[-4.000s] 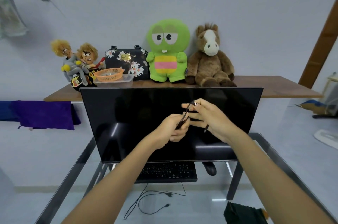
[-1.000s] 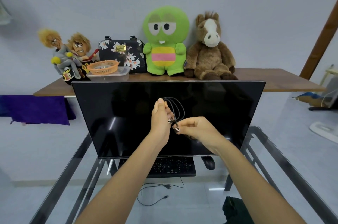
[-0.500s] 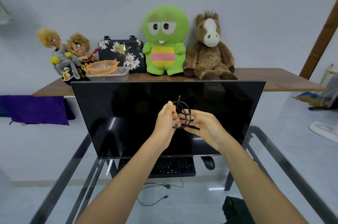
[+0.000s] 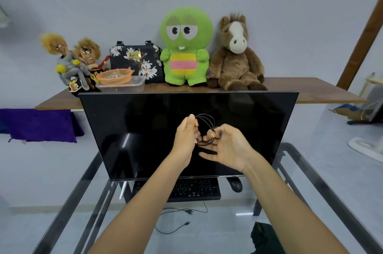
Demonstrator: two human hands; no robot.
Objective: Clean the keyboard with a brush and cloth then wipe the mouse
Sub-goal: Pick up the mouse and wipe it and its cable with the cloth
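1. A glass worktop [image 4: 323, 173] with a dark metal frame carries a black monitor [image 4: 145, 125] standing upright with its screen dark.
2. A black keyboard [image 4: 194, 189] lies on the worktop behind the monitor's lower edge, partly hidden by it.
3. A dark cloth [image 4: 262, 237] lies at the near right corner of the worktop.
4. The left hand [image 4: 185, 139] and right hand [image 4: 227, 146] are raised before the screen; both pinch a coiled black cable [image 4: 207, 121] between them.
5. A black mouse [image 4: 235, 184] sits just right of the keyboard.
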